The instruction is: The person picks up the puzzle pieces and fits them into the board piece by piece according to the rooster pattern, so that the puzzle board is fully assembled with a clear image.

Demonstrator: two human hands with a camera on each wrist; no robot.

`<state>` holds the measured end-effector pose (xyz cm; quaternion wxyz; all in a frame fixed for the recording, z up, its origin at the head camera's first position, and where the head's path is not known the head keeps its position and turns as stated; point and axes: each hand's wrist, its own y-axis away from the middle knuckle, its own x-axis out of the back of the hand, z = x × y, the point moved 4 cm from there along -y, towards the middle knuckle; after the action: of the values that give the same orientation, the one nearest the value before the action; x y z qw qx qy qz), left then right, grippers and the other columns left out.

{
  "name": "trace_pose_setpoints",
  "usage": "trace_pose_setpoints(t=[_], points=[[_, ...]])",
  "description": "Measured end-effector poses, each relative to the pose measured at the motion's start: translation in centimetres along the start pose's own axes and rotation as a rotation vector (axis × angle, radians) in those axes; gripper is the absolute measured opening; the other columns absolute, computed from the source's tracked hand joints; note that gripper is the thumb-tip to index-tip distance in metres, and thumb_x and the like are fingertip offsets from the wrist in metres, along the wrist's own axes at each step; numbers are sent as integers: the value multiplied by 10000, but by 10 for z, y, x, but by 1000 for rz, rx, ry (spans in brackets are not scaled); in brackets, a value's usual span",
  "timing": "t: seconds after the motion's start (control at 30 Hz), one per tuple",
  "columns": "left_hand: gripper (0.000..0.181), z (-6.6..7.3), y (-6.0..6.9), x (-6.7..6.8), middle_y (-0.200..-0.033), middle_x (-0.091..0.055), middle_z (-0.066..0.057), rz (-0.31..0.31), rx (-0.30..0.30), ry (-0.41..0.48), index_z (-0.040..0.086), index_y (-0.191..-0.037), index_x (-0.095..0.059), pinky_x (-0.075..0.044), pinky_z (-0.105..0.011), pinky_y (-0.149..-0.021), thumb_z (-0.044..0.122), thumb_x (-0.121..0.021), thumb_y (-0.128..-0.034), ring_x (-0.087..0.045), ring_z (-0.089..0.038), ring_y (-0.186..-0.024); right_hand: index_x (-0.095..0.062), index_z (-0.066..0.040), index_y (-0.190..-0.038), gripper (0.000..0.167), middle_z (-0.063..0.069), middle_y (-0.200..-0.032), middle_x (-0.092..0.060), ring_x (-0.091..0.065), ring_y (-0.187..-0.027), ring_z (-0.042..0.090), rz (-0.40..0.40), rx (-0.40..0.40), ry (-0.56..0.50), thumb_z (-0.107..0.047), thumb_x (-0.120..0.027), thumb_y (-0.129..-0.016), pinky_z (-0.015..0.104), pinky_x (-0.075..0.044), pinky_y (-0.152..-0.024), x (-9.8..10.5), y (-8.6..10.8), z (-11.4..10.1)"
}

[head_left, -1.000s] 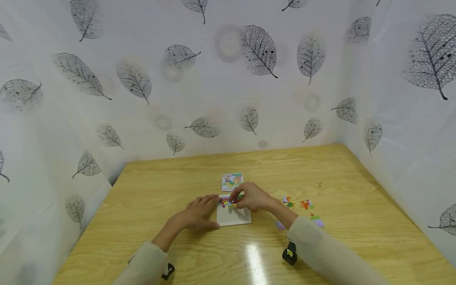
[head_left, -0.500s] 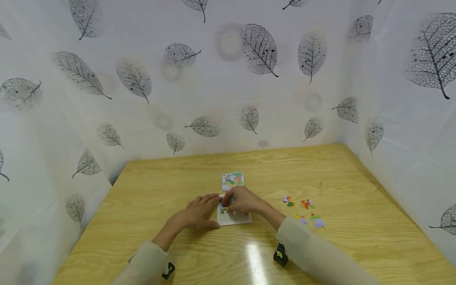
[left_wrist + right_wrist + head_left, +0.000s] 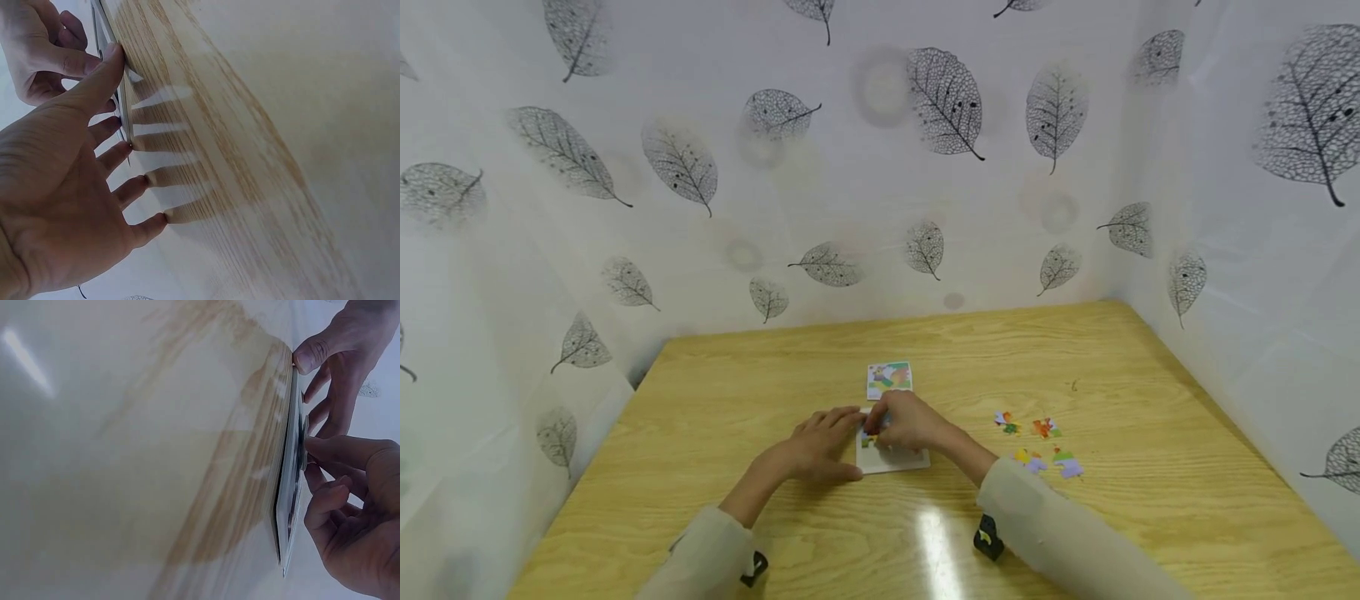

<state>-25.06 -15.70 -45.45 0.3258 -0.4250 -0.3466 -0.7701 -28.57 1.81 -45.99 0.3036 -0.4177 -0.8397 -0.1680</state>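
Note:
A white puzzle board (image 3: 891,462) lies on the table, a few coloured puzzle pieces (image 3: 869,441) set along its far left part. My left hand (image 3: 820,450) rests at the board's left side with fingers spread; in the left wrist view its thumb (image 3: 112,59) touches the edge. Over the board, my right hand (image 3: 910,423) pinches a puzzle piece (image 3: 304,450) between thumb and fingers, low against the surface. The right hand hides much of the board's upper half and most of that piece's picture.
Just beyond the board lies a small printed picture card (image 3: 889,379). Loose puzzle pieces lie to the right, among them an orange one (image 3: 1045,427) and a green-and-lilac one (image 3: 1067,464). A leaf-patterned curtain (image 3: 880,192) closes off the table's back and sides.
My right hand has shifted left and slightly lower over the board with the puzzle piece, uncovering loose pieces on the right. My left hand has stayed at the board's edge.

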Motion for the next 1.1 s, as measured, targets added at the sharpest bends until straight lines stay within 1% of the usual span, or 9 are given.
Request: trace_pose_setpoints(t=[0.13,0.3,0.4,0.57,0.7,0.8,0.9,1.07,1.1], points=[[822,1,0,0,-1685,-270,-129,0,2,7,105,-1606,-343,-249,-724,-1162,406,-742,-953,-294,-483,-1481,-799,-47,-1007,209,56,-1029,-724,-589,-820,151,11,23,31,53,-796,-823,230,-492,-558,0,1,-2],[820,2,0,0,-1682,-270,-136,-1,-8,17,101,-1605,-343,-237,-731,-1164,399,-742,-954,-282,-483,-1486,-797,-60,-1017,222,30,-961,-724,-601,-767,152,3,-2,23,45,-805,-822,238,-486,-510,-1,1,1],[811,0,-1,-2,-1674,-275,-157,4,-22,18,85,-1598,-344,-235,-746,-1154,385,-740,-957,-283,-500,-1478,-796,-61,-1022,233,27,-962,-725,-601,-792,149,-1,-5,26,52,-804,-818,244,-508,-540,-1,1,2],[817,-4,-2,-6,-1693,-245,-145,8,-25,19,106,-1616,-317,-204,-743,-1170,386,-723,-966,-253,-513,-1493,-797,-84,-1049,238,11,-1024,-726,-624,-916,157,-14,2,71,-2,-829,-828,292,-559,-725,-1,3,-1],[816,-5,-2,-4,-1696,-241,-142,2,-17,6,116,-1619,-312,-209,-745,-1168,388,-724,-969,-256,-507,-1496,-799,-86,-1083,245,11,-1080,-704,-643,-1007,184,-31,39,145,-38,-829,-844,350,-549,-881,0,5,-6],[811,-3,-2,0,-1695,-244,-139,-7,-8,4,122,-1617,-320,-217,-742,-1167,389,-730,-970,-262,-499,-1495,-796,-68,-1108,240,28,-1098,-695,-651,-1022,208,-42,67,176,-39,-801,-870,352,-548,-894,1,5,-9],[807,-1,-2,3,-1695,-250,-128,-11,-4,10,130,-1614,-333,-217,-737,-1170,391,-738,-966,-264,-492,-1495,-791,-51,-1122,223,53,-1115,-699,-650,-1032,233,-53,88,157,-48,-767,-901,352,-549,-878,4,8,-9],[830,-5,-3,-2,-1692,-251,-144,-4,-7,7,132,-1616,-328,-213,-745,-1166,389,-749,-950,-268,-508,-1488,-765,-75,-1187,226,67,-1246,-719,-657,-1142,261,-88,94,7,-129,-691,-981,379,-558,-917,12,18,-1],[833,-6,-3,-4,-1692,-250,-144,1,-6,7,133,-1617,-326,-212,-745,-1167,390,-751,-948,-267,-510,-1488,-754,-84,-1213,239,67,-1268,-717,-655,-1168,262,-95,86,-28,-148,-677,-996,376,-575,-879,15,20,1]])
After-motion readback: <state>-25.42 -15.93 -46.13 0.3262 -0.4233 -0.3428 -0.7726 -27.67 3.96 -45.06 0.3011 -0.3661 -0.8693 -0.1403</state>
